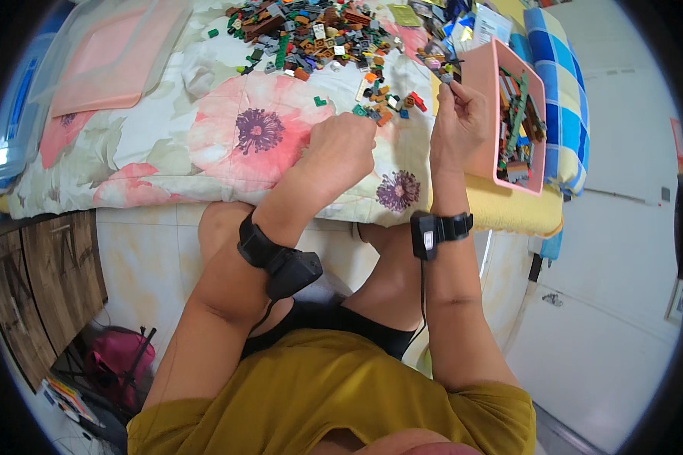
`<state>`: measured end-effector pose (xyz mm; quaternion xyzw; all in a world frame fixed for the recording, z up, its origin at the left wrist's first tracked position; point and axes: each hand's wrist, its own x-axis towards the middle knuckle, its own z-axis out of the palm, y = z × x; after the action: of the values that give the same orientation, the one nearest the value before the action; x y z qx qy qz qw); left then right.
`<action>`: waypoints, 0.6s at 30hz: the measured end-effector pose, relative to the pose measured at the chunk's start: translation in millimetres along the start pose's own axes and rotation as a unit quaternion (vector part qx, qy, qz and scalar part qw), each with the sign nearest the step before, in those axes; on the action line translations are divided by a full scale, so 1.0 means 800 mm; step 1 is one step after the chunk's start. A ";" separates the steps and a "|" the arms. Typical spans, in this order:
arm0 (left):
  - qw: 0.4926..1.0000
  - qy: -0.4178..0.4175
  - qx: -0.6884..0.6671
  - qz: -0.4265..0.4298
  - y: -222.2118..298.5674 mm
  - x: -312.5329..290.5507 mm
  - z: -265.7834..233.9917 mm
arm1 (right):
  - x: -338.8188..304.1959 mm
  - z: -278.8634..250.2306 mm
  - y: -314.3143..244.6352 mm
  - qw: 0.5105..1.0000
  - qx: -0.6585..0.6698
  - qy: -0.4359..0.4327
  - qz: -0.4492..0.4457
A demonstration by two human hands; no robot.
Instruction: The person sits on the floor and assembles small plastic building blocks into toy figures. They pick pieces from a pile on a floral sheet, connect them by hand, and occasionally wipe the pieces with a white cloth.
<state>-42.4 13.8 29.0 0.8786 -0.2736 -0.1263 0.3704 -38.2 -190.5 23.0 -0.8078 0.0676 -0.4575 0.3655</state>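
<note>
My left hand [344,145] is curled closed above the flowered bedspread. Its fingertips are turned away, so whatever they hold, if anything, is hidden. Just beyond it lies a small cluster of loose toy bricks [385,115] in orange, white, green and red. My right hand [463,115] is raised beside the pink bin, thumb and forefinger pinched on a small grey toy brick [446,78]. A large heap of mixed toy bricks [319,38] spreads across the far middle of the bed. The pink bin [478,144] holds green, brown and grey brick pieces.
A translucent plastic lid or tray [121,53] lies at the far left, near a clear blue-tinted box [15,114]. A blue checked cushion [558,98] is right of the bin. Shiny packets [451,34] lie at the back. A wooden cabinet [45,280] stands below left.
</note>
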 end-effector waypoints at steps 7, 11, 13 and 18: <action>0.997 -0.028 0.070 -0.031 -0.015 0.014 0.008 | 0.009 0.027 0.075 0.977 -0.190 -0.090 -0.037; 0.991 0.078 0.054 -0.090 -0.041 0.024 -0.020 | 0.015 0.027 0.062 0.990 -0.130 -0.030 -0.048; 0.978 0.156 0.062 -0.123 -0.058 0.026 -0.037 | 0.009 0.029 0.045 0.994 -0.094 -0.047 -0.011; 0.975 0.148 0.075 -0.145 -0.074 0.024 -0.045 | -0.015 0.051 0.010 0.980 -0.097 -0.169 0.051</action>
<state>11.2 57.5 11.1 0.9433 -0.0939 -0.0268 0.3173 -11.0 -169.5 -3.7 -0.9004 0.0900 -0.2869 0.3146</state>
